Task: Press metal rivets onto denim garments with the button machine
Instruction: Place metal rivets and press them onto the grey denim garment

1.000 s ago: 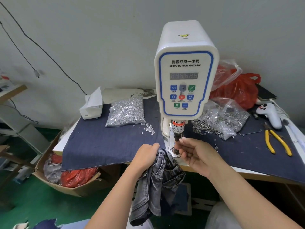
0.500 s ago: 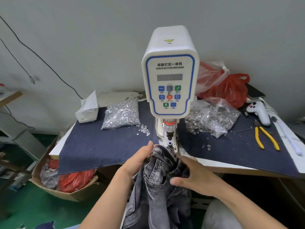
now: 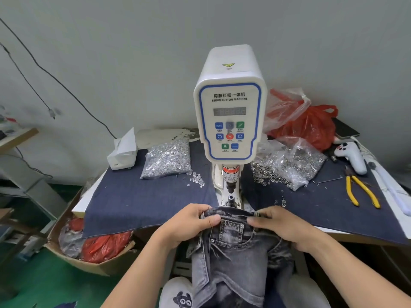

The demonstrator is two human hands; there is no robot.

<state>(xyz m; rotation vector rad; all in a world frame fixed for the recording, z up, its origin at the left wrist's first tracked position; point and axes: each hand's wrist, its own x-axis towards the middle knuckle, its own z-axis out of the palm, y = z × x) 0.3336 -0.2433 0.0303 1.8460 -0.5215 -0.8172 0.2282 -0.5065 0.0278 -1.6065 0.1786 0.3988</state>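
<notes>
**Ana:** Jeans (image 3: 231, 258) hang off the near edge of the table (image 3: 347, 233), waistband pulled flat just in front of the servo button machine (image 3: 230, 103). Left hand (image 3: 189, 225) pinches the band at one end and right hand (image 3: 280, 227) pinches the other, thumbs on top, with the coin pocket between them.

**Bo:** What worries you?

**Ana:** Fingers sit close to the lower die (image 3: 231, 198), just beyond the band. If the cloth slides forward with that grip, a fingertip could end up under the punch (image 3: 231, 186).

**Bo:** And the cloth itself?

**Ana:** Most of the garment's weight dangles below the machine's base, so I judge it could drag the band off centre and the rivet would land crooked, or bite through a fold.

**Bo:** Farther back?

**Ana:** Loose rivets (image 3: 196, 180) are scattered left of the machine's column, beside a clear bag of them (image 3: 166, 160). One straying under the denim could dent it.
</notes>
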